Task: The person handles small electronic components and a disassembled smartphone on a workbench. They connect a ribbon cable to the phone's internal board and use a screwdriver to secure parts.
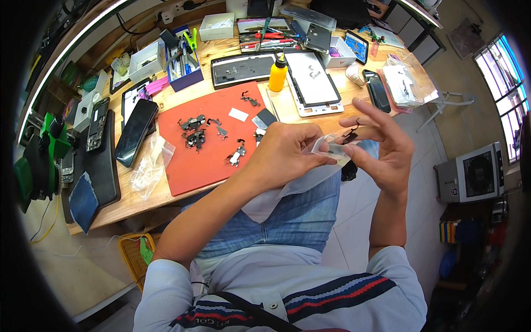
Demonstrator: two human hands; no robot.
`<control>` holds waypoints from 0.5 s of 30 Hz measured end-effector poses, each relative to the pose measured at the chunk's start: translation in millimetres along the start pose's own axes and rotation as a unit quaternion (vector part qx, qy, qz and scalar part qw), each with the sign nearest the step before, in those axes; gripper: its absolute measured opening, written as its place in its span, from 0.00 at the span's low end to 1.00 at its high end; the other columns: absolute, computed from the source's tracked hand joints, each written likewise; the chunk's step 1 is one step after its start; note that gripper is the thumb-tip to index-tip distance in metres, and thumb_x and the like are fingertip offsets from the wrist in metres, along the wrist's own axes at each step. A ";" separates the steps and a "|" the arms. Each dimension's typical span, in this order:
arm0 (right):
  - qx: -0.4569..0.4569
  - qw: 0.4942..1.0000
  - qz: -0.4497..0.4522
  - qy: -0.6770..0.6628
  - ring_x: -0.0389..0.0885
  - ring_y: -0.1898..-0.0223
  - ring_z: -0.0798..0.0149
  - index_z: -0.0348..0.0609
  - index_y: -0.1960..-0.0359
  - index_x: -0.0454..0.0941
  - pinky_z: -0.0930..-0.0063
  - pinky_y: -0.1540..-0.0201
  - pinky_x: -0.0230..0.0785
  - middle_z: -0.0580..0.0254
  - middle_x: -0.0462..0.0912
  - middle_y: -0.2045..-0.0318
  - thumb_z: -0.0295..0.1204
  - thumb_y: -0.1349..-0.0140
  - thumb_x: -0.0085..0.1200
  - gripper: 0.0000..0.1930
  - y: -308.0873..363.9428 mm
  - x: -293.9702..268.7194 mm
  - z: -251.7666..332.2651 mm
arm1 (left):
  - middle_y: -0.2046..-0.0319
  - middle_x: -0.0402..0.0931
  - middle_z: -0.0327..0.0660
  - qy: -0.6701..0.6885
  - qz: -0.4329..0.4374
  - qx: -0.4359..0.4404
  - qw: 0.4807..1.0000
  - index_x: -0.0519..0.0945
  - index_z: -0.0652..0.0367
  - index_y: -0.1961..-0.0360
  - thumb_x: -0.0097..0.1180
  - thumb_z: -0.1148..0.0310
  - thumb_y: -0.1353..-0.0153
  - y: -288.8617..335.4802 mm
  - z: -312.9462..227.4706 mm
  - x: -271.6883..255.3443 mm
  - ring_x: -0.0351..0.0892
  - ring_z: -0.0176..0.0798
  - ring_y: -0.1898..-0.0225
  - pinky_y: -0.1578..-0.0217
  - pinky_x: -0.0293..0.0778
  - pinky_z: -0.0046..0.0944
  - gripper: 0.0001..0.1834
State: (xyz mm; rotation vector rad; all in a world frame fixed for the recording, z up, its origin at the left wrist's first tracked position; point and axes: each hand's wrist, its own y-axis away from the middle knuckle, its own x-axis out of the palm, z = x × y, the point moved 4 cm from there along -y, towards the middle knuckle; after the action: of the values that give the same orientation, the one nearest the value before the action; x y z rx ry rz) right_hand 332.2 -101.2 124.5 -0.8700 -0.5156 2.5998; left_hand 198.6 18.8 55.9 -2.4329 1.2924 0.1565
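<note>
1. Evidently, in the head view, the left hand (293, 149) pinches the rim of a translucent bag (305, 180), to the right of the red mat (191, 169) and over the lap (296, 224).
2. Farther right of the mat, the right hand (384, 152) pinches a small dark part (349, 135) between thumb and fingers, its outer fingers raised and spread. The part is beside the bag's upper rim; whether they touch, I cannot tell.
3. As for progress, I judge this piece midway: it is off the surface (182, 97) and in hand, but looks to be outside the bag.
4. Left over, several parts (193, 133) lie loose on the mat, most toward its middle. Another clear bag (149, 169) lies just left of the mat; its contents are hard to tell.
5. The mat's near edge runs close along the surface's front edge. A phone (135, 133) hems it in on the left, a yellow bottle (277, 74) beyond its far right corner.
6. The easiest room for moving seems to be right of the mat, in the air above the lap and floor (359, 238).
</note>
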 end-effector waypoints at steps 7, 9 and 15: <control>-0.054 0.997 0.011 0.051 0.84 0.49 0.63 0.41 0.59 0.86 0.52 0.32 0.53 0.63 0.89 0.63 0.24 0.47 0.65 0.12 2.0 -11.6 -5.1 | 0.75 0.83 0.36 -0.005 0.027 -0.033 0.999 0.84 0.63 0.69 0.76 0.66 0.49 -1.5 -4.4 -3.8 0.79 0.27 0.71 0.65 0.76 0.30 0.14; -0.054 0.996 0.017 0.065 0.84 0.49 0.63 0.42 0.62 0.87 0.51 0.32 0.53 0.64 0.89 0.64 0.26 0.46 0.66 0.10 0.0 -10.4 -2.4 | 0.74 0.83 0.36 0.003 0.032 -0.035 0.999 0.85 0.63 0.68 0.76 0.66 0.49 -1.8 -5.6 -4.0 0.79 0.27 0.71 0.65 0.76 0.31 0.14; -0.053 0.991 0.054 0.111 0.82 0.48 0.61 0.47 0.58 0.87 0.47 0.33 0.52 0.67 0.88 0.68 0.32 0.48 0.70 0.15 -3.0 -11.5 4.8 | 0.75 0.82 0.36 0.010 0.012 0.001 1.000 0.84 0.63 0.69 0.75 0.66 0.48 -3.3 -6.9 -5.0 0.79 0.27 0.71 0.67 0.75 0.31 0.13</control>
State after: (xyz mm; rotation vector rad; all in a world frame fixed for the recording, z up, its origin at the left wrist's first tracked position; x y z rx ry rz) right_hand 338.4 -104.6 135.2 -1.2362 -0.5609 2.5467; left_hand 197.9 21.7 64.6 -2.4243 1.3310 0.1383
